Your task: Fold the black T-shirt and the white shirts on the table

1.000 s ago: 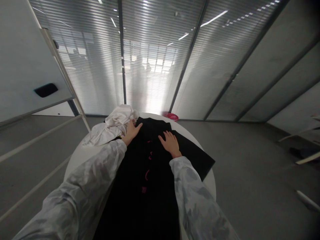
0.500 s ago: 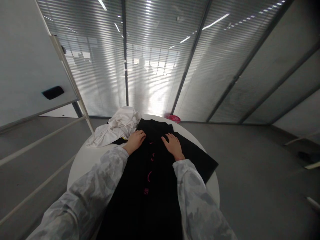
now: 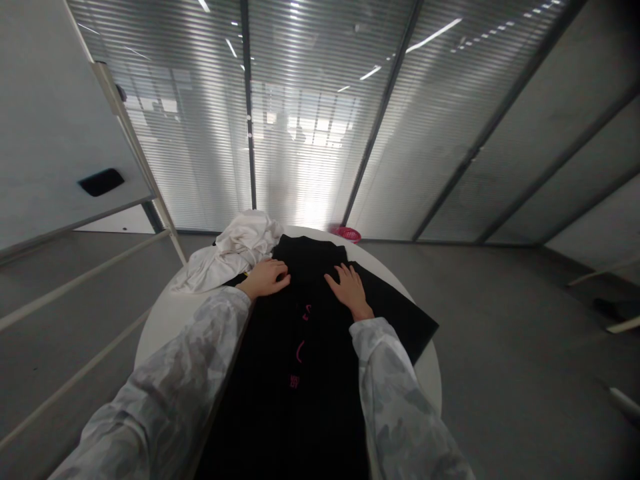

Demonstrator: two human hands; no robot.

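Observation:
A black T-shirt (image 3: 310, 257) with pink print lies spread over a round white table (image 3: 165, 327). Its upper edge points away from me, and one short sleeve fans out to the right. The lower part of the cloth runs dark toward my body, so its end cannot be made out. My left hand (image 3: 266, 277) rests on the left side of the shirt, palm down, fingers stretched inward. On the right side, near the sleeve, my right hand (image 3: 349, 288) lies flat with its fingers spread.
A crumpled white cloth (image 3: 240, 243) is heaped at the table's far left, with a dark piece partly under it. A pink basket (image 3: 347, 234) shows beyond the far edge. To the left stands a whiteboard frame (image 3: 125, 120); a glass partition with blinds (image 3: 305, 153) is behind.
My left hand has shifted slightly left and flattened, its fingers reaching more to the right. The right hand stays nearly in place. Some pink print near the hands has become covered by cloth.

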